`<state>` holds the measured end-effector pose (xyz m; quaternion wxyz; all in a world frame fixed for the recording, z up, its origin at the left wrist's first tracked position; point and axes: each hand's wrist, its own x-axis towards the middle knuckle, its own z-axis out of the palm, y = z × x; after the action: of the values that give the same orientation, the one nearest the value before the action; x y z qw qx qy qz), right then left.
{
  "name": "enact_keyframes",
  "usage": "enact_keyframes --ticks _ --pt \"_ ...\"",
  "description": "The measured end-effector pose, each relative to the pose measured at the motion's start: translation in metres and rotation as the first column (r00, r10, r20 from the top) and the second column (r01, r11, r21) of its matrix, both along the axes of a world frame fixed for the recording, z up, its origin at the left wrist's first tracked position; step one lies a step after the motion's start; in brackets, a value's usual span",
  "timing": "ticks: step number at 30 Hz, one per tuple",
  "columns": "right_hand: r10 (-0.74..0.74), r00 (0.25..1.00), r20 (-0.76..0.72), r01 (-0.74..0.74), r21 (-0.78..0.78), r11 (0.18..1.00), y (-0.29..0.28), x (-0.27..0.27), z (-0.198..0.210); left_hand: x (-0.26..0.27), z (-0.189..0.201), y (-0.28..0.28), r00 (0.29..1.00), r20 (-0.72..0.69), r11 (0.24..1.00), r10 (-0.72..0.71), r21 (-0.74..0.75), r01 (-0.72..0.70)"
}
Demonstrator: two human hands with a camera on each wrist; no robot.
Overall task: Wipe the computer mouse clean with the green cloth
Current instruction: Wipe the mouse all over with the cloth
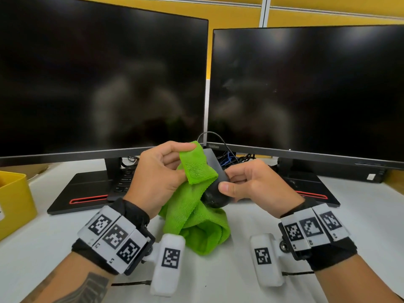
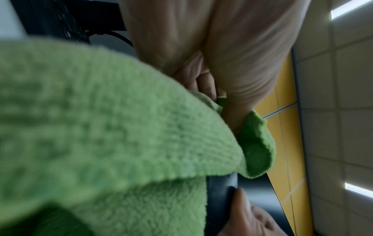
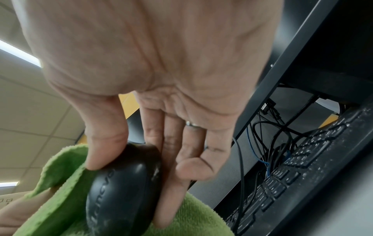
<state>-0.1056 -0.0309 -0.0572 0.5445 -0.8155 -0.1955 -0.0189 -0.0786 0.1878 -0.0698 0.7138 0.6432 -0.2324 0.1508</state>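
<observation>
A black wired computer mouse (image 1: pixel 215 194) is held up above the white desk, tilted on its side, with its cable looping up behind it. My right hand (image 1: pixel 247 182) grips the mouse (image 3: pixel 123 188) between thumb and fingers. My left hand (image 1: pixel 161 169) pinches a fold of the green cloth (image 1: pixel 196 169) and holds it against the mouse's upper left side. The remaining cloth (image 1: pixel 201 228) hangs down onto the desk below the hands. In the left wrist view the cloth (image 2: pixel 121 127) fills most of the picture and hides most of the mouse (image 2: pixel 220 199).
Two dark monitors (image 1: pixel 105 79) (image 1: pixel 306 90) stand right behind the hands on black bases. A black keyboard (image 1: pixel 123 181) lies under the left monitor, with tangled cables (image 1: pixel 236 159) between the stands. A yellow bin (image 1: pixel 15 200) sits at the left edge. The white desk (image 1: pixel 218 287) lies in front.
</observation>
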Motion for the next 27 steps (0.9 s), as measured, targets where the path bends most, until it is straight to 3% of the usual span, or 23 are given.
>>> enact_keyframes --ticks 16,22,27 --pt "0.003 1.0 -0.027 -0.003 0.008 1.0 0.0027 -0.0016 0.0013 0.0026 -0.0009 -0.0007 0.996 0.008 0.996 0.087 0.009 -0.087" --pt "0.016 0.999 -0.048 -0.009 0.15 0.989 -0.0022 0.002 0.0001 -0.0012 0.0052 -0.0046 0.998 -0.061 0.992 -0.011 -0.125 0.004" --pt "0.043 0.996 -0.076 -0.017 0.315 0.949 -0.0059 0.0041 0.0016 -0.0039 0.0063 -0.004 0.995 -0.061 0.985 -0.085 -0.153 0.075"
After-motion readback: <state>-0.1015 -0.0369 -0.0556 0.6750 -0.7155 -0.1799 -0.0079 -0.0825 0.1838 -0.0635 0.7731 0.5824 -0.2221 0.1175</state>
